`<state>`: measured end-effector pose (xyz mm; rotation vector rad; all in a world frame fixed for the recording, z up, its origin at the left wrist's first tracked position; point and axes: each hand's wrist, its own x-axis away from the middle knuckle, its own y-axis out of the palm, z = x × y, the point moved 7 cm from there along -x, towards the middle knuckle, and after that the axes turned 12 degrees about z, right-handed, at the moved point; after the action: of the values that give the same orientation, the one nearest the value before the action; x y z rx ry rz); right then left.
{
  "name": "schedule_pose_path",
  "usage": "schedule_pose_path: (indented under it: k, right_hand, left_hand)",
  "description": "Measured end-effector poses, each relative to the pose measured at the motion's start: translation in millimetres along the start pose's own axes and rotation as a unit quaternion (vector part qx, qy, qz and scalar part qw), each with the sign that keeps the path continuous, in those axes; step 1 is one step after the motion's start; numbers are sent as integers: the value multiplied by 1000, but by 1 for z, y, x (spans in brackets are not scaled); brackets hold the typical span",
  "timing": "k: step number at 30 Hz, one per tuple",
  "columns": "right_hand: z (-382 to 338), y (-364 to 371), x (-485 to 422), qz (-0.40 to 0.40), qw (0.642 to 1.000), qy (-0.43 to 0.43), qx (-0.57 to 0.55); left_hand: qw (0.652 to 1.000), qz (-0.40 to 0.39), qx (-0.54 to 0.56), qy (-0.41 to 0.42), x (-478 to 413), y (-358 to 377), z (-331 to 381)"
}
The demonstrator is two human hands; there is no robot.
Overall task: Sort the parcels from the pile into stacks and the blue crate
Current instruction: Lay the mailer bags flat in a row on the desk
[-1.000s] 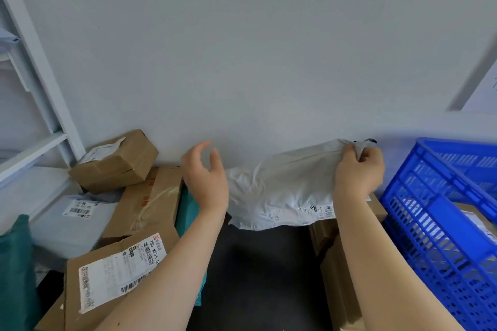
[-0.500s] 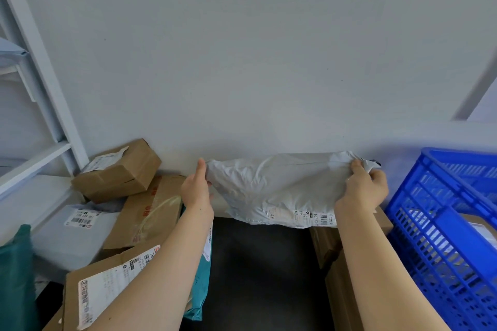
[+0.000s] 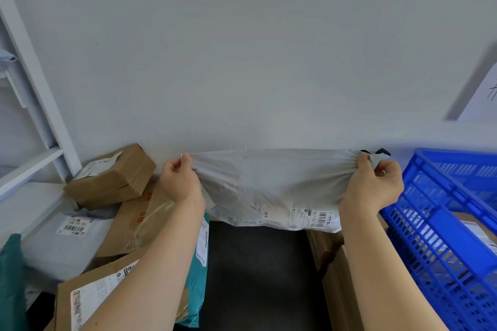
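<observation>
Parcels first, by count: one grey bag is held up in the middle of the frame, stretched flat in front of the pale wall and above the dark floor. In the lower left lies a pile of three brown boxes, a small box tilted on top, a flat box under it and a labelled box nearest the bottom edge, together with a second grey bag and one teal bag. At least two more cardboard boxes stand in the lower right, just beside the one blue crate, which holds a boxed parcel.

Both hands are up. The left hand has its fingers curled, pinching the held bag's upper left corner. The right hand is clenched round the bunched upper right corner.

A white label with a barcode runs along the held bag's lower edge; its print looks like "T25" and "107-101", the rest too small to read. The flat box bears red characters I cannot make out, and the other labels show barcodes only
</observation>
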<state>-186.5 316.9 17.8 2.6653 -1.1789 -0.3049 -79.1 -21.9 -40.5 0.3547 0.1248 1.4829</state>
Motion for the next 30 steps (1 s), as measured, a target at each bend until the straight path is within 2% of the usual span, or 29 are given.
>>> schedule_pose_path:
  k: [5,12,16,23,30]
  right_hand:
    - [-12,5,5,-32,999,-24,-4]
    - [-18,4,2,-40,995,-78,44]
    - [-7,1,2,-32,998,-38,40]
    - [-2,-3,-1,-28,999,3,45]
    - [-2,-9,-9,-15,998,8,67]
  left_hand:
    - [999,-44,3,15,-1,12,11]
    - [998,-24,52,-16,-7,4,11]
    - [998,-29,56,-28,-10,3,10]
    - [984,-79,116,-109,-2,11,10]
    - [980,-102,117,-122,5,19,13]
